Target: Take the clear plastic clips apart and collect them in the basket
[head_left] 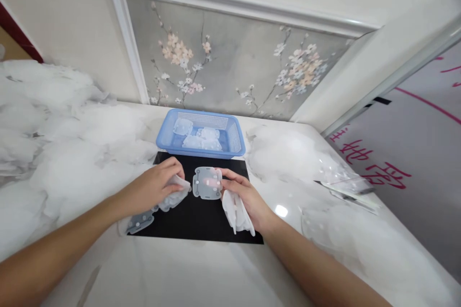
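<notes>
My left hand (167,182) is closed on a bunch of thin translucent plastic pieces (176,195) at the left of a black mat (205,223). Between thumb and fingers, my right hand (247,194) pinches a single flat translucent plastic piece (207,183), rounded at the corners with small holes and slots. Several more white plastic pieces (236,213) hang folded against the palm of that hand. Another clear piece (140,222) lies at the mat's lower left corner, below my left wrist. Both hands hover low over the mat.
Behind the mat stands a blue plastic basket (163,136) with several similar pieces inside. Large heaps of translucent pieces (72,144) cover the table's left side. More plastic bags (284,151) lie at the right. A wall panel (226,57) and a whiteboard (414,144) bound the table.
</notes>
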{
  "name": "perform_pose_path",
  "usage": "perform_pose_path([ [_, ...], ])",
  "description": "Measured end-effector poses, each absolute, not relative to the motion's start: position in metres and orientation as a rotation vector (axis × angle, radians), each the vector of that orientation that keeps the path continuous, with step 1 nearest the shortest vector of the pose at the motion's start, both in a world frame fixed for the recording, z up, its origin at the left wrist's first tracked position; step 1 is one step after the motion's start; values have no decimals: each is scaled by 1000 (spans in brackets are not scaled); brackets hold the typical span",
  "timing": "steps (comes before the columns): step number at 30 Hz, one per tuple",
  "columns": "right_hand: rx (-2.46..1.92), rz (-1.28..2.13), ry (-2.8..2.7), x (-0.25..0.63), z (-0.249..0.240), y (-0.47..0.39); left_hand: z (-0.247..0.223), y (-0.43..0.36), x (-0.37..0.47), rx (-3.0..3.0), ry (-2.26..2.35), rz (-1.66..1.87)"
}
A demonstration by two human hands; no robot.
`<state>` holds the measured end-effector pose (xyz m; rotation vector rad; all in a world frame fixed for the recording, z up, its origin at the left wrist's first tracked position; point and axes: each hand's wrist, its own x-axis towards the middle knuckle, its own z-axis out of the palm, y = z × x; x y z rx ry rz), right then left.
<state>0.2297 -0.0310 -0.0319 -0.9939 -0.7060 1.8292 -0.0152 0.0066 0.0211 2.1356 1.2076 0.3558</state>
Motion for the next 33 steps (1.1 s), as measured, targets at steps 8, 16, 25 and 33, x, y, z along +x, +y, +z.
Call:
perform_pose_path([
  [8,-1014,1706,-640,230,-29,-28,12,-1,2,1149,1076,749],
  [16,-1119,1514,-1151,239,-25,-27,3,-4,8,714,841,672],
  [25,-1183,881,-1824,233,-32,-40,6,-7,7,626,691,730],
  [33,-896,250,-1968,231,-35,-40,7,-7,5,562,608,667],
])
